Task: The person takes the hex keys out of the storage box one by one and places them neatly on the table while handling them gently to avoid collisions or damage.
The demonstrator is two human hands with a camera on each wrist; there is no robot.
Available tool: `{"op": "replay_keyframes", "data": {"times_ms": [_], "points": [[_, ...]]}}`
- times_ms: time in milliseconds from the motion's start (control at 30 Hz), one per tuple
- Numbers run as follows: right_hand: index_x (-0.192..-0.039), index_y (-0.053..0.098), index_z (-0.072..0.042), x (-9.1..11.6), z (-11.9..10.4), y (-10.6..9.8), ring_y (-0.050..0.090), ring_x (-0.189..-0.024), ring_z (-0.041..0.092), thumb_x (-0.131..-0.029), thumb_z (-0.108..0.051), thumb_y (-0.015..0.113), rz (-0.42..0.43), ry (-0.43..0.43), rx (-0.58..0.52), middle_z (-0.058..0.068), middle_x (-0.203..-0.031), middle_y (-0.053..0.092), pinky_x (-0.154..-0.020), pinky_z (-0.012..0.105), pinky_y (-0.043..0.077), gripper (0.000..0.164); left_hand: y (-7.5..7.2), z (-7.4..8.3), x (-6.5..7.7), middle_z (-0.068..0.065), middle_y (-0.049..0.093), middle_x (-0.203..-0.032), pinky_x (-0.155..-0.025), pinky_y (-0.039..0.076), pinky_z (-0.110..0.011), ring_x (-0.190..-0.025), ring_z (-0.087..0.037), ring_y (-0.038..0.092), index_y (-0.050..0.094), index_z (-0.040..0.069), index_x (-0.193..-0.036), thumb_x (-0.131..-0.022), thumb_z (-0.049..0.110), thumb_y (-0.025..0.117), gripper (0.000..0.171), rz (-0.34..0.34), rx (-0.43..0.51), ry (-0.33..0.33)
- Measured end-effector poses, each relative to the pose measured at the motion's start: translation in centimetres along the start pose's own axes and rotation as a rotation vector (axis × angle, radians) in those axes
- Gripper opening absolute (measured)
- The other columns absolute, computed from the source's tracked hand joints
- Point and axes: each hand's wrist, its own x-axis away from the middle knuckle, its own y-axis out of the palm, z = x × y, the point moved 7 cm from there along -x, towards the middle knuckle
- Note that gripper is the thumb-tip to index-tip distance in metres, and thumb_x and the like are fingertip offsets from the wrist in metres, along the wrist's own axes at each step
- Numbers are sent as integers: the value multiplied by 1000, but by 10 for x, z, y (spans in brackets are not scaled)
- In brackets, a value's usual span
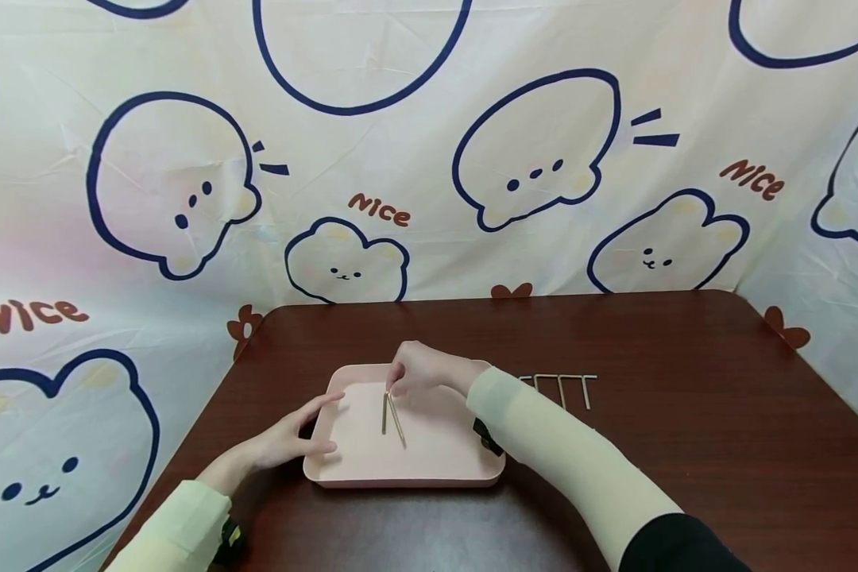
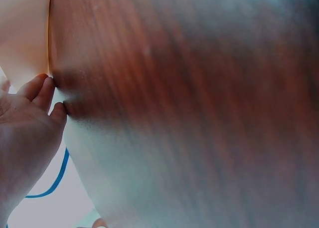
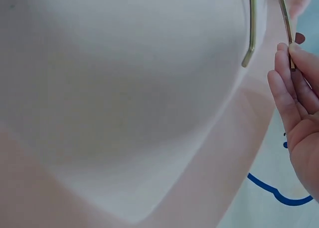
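A shallow pale pink tray [image 1: 409,481] sits on the table. My left hand [image 1: 280,443] rests on its left rim, thumb and index finger stretched apart over the edge. In the left wrist view, other fingers [image 2: 44,91] touch the tray's outer side. Reaching over the tray, my right hand [image 1: 422,369] pinches one end of a thin metal hex key [image 3: 286,21] between thumb and fingertips. Beside it in the tray lies a second hex key [image 3: 252,26], its short end bent. The far ends of both keys show in the head view.
Several more hex keys [image 1: 561,376] lie in a row on the brown table [image 1: 686,413], right of the tray and partly behind my right forearm. A white curtain [image 1: 429,159] with cartoon outlines hangs along the table's back and sides.
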Motion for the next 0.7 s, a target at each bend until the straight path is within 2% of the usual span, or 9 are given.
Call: {"op": "replay_keyframes", "data": {"times_ms": [133, 400, 700], "points": [[-78, 77, -9, 1, -2, -7, 53, -62, 4, -85, -4, 74, 2, -1, -10, -5, -66, 67, -58, 18, 42, 10, 0, 0, 0, -24, 29, -151, -105, 17, -65, -136, -42, 26, 32, 10, -149, -85, 21, 76, 79, -2, 2, 6], [-82, 77, -11, 9, -1, -27, 64, -70, 10, -87, -6, 73, 13, 55, -81, -4, -74, 69, -66, 23, 51, 8, 1, 0, 0, -24, 28, -151, -105, 16, -64, -136, -41, 25, 31, 10, -150, -85, 22, 76, 79, -10, 21, -1], [-85, 77, -12, 22, -1, -50, 65, -73, 9, -89, -8, 71, 7, 39, -38, -4, -78, 70, -67, 24, 51, 8, 2, 0, 1, -24, 27, -152, -104, 17, -65, -137, -42, 24, 31, 10, -150, -86, 22, 75, 78, -15, 15, 5]]}}
